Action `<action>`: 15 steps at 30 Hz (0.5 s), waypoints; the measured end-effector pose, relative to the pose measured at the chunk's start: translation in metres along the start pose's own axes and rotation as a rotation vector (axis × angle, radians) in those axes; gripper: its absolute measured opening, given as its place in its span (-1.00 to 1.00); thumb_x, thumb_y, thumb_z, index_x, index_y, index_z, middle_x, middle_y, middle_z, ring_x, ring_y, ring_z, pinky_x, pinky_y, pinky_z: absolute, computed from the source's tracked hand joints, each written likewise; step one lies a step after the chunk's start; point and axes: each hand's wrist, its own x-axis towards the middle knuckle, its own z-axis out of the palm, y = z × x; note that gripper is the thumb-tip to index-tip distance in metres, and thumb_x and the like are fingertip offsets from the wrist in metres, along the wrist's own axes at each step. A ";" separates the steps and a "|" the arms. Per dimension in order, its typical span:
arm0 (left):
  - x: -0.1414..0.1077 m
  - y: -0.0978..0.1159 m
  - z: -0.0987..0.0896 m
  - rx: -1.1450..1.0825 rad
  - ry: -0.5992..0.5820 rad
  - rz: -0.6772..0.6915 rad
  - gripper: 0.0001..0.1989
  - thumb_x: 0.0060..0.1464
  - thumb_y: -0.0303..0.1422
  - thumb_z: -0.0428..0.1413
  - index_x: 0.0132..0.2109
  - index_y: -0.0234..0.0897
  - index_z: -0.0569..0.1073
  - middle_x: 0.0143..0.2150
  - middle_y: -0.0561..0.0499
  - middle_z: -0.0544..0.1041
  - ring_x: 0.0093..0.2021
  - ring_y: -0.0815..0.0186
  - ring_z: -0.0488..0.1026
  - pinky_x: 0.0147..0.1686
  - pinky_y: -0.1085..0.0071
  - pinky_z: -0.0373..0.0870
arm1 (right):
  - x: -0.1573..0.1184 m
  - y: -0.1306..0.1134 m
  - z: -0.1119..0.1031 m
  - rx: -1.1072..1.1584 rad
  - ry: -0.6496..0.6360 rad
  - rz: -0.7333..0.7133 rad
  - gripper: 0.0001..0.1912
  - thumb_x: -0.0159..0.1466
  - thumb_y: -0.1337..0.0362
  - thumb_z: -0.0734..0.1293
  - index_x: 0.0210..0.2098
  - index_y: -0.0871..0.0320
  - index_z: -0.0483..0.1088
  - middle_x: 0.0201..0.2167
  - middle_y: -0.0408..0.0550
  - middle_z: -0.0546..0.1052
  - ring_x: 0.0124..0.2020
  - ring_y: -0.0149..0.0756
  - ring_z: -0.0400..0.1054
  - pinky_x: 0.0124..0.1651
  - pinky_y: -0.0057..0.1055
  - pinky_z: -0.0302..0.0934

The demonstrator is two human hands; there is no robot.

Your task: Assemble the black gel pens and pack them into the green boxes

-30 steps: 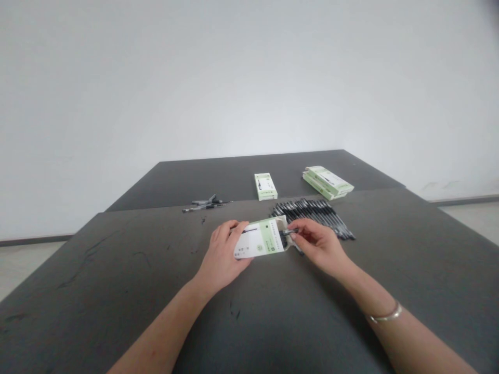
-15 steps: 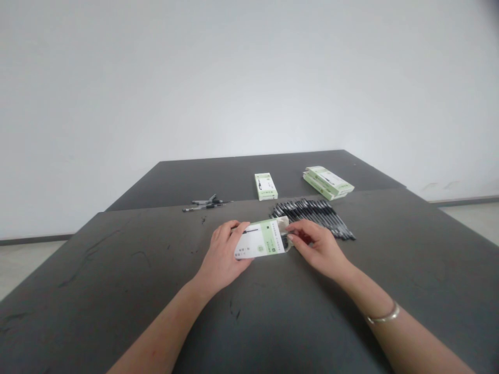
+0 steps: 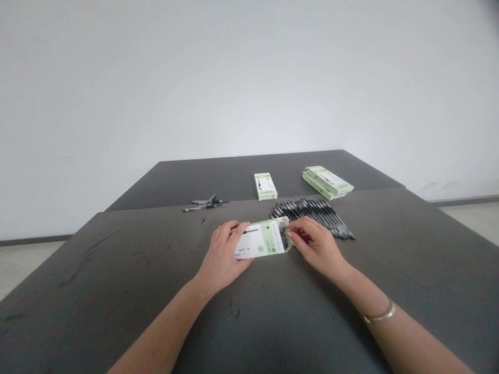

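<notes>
My left hand (image 3: 224, 254) is wrapped around a white and green pen box (image 3: 259, 241), thumb on its printed top face. The box lies tilted a little, its open end to the right, with dark pen ends showing inside. At that open end my right hand (image 3: 314, 241) has thumb and fingertips pinched together by the flap. What the right fingertips hold is hidden. Just behind the right hand lies a row of black pens (image 3: 312, 213), side by side on the dark table (image 3: 156, 291).
Further back a closed pen box (image 3: 265, 186) lies flat. To its right are two stacked pen boxes (image 3: 328, 182). Several loose pens (image 3: 206, 202) lie crossed at the left, near the seam between the tables. A pale wall (image 3: 249, 78) rises behind.
My right fingertips have shifted slightly at the box's open end, and more of the pen ends inside shows. The left hand and the box stay in place.
</notes>
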 end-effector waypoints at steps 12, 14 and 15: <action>0.001 0.001 0.001 0.023 0.010 -0.052 -0.36 -0.01 -0.36 0.18 0.22 -0.19 0.19 0.14 -0.17 0.24 0.17 0.02 0.21 0.18 0.04 0.18 | -0.002 0.006 -0.004 0.022 0.099 0.104 -0.86 0.33 0.23 0.24 -0.23 0.09 0.42 -0.31 -0.02 0.49 -0.34 -0.24 0.36 -0.33 -0.32 0.27; 0.000 0.002 0.001 0.032 0.007 -0.070 -0.36 0.00 -0.35 0.18 0.22 -0.22 0.19 0.14 -0.18 0.24 0.17 0.02 0.21 0.18 0.04 0.17 | 0.001 0.009 -0.004 -0.028 0.097 0.115 -0.86 0.32 0.24 0.25 -0.27 0.11 0.43 -0.35 -0.03 0.48 -0.38 -0.25 0.34 -0.35 -0.32 0.25; -0.001 0.003 0.001 0.036 0.004 -0.079 -0.37 0.00 -0.35 0.17 0.22 -0.24 0.19 0.14 -0.19 0.24 0.16 0.01 0.21 0.19 0.04 0.17 | 0.002 0.011 -0.004 -0.063 0.085 0.115 -0.86 0.31 0.24 0.25 -0.29 0.11 0.44 -0.38 -0.03 0.47 -0.41 -0.26 0.33 -0.37 -0.31 0.23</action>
